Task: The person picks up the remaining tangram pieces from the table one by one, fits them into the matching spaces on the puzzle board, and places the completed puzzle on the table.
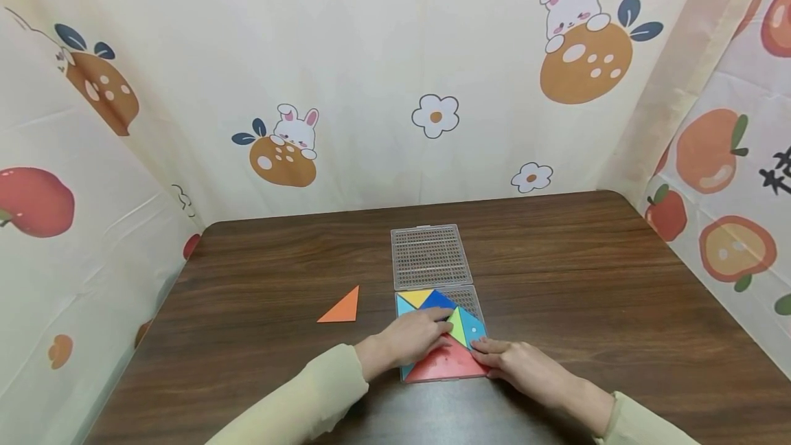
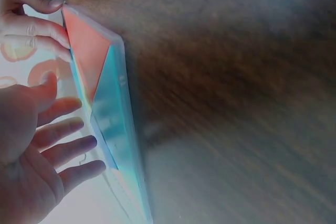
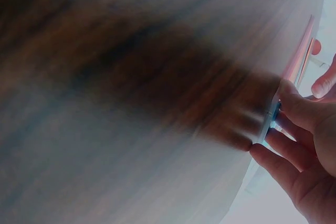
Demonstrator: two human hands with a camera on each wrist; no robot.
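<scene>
A hinged clear plastic case lies open on the table, its gridded tray (image 1: 467, 299) holding tangram pieces. Inside are a yellow triangle (image 1: 415, 297), a dark blue piece (image 1: 437, 300), a green triangle (image 1: 456, 327), a light blue piece (image 1: 473, 327) and a large red triangle (image 1: 448, 362). More light blue (image 2: 113, 114) runs along the left side. My left hand (image 1: 413, 336) reaches over the pieces, fingertips near the green triangle, fingers extended and apart. At the tray's right edge, my right hand (image 1: 522, 366) touches the light blue piece and the rim, fingers fairly straight.
An orange triangle (image 1: 345, 309) lies on the wooden table (image 1: 266, 273), left of the case. Behind the tray, the gridded lid (image 1: 430, 257) lies flat. A printed curtain (image 1: 377, 74) hangs along the table's back and sides.
</scene>
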